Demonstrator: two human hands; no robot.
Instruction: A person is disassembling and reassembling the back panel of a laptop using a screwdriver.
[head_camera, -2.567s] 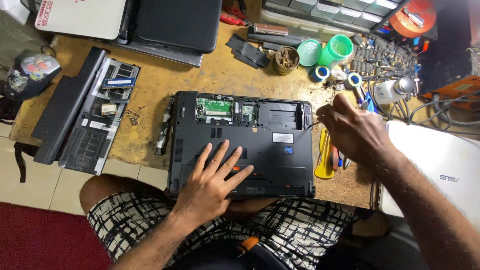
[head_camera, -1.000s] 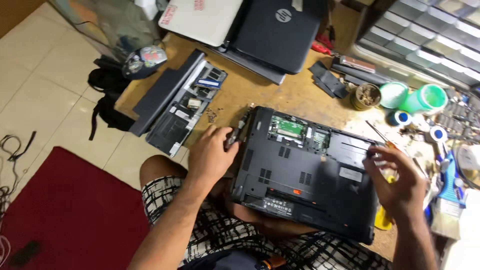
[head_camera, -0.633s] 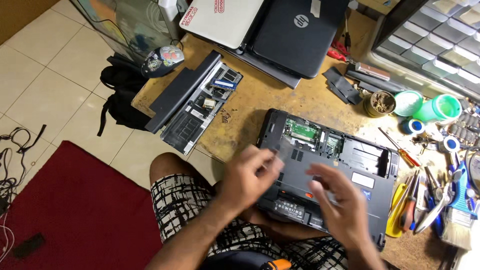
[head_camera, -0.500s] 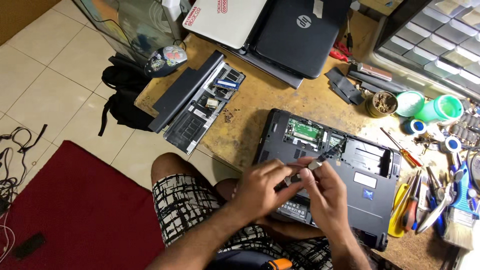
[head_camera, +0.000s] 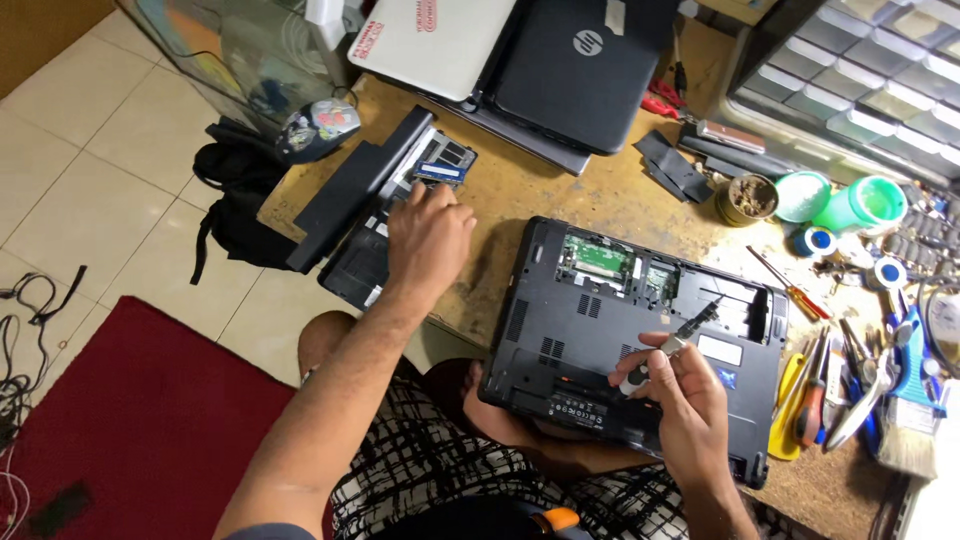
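Head view: right hand (head_camera: 690, 395) clenched round a slim grey-handled screwdriver (head_camera: 668, 345), tip over the matte black plastic laptop base (head_camera: 600, 330) lying underside-up, overhanging the worn wooden bench (head_camera: 510, 205) edge onto the lap. Left hand (head_camera: 430, 240) rests loosely, fingers spread, on the removed black panel (head_camera: 385, 215), grasping nothing I can see. Risks: unbraced base could slide off; screwdriver tip could gouge the exposed green board (head_camera: 592, 262).

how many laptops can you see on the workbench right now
4: an upturned black laptop under the right hand, a dismantled one under the left hand, a white laptop and a black laptop at the back. More may be hidden.
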